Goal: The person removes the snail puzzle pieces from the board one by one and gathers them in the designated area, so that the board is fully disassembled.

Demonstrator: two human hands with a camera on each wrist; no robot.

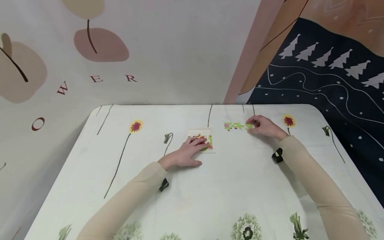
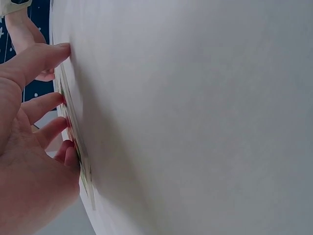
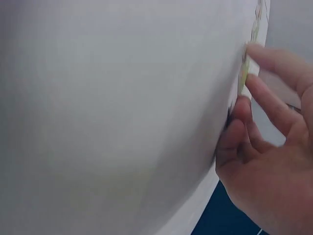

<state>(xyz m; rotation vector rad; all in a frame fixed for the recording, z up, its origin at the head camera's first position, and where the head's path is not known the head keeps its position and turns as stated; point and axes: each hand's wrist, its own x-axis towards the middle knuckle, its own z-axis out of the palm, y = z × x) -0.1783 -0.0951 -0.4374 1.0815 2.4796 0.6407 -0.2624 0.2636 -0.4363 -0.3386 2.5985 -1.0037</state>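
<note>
A small square puzzle board (image 1: 201, 152) with a pale frame lies on the table; red, yellow and green pieces fill its lower part, and a pale strip shows along its far side. My left hand (image 1: 187, 152) rests on it with fingers spread, covering part of the picture. In the left wrist view the board (image 2: 80, 147) appears edge-on under the fingertips. To its right, a short row of green puzzle pieces (image 1: 235, 126) lies on the cloth. My right hand (image 1: 264, 126) pinches a green puzzle piece (image 3: 244, 73) at the row's right end between thumb and finger.
A white tablecloth (image 1: 228, 180) printed with flowers and stems covers the table. Its far edge meets a pale printed wall hanging (image 1: 180, 66). At the right hangs a dark blue cloth (image 1: 312, 76) with white trees. Black straps (image 1: 277, 155) sit at the wrists.
</note>
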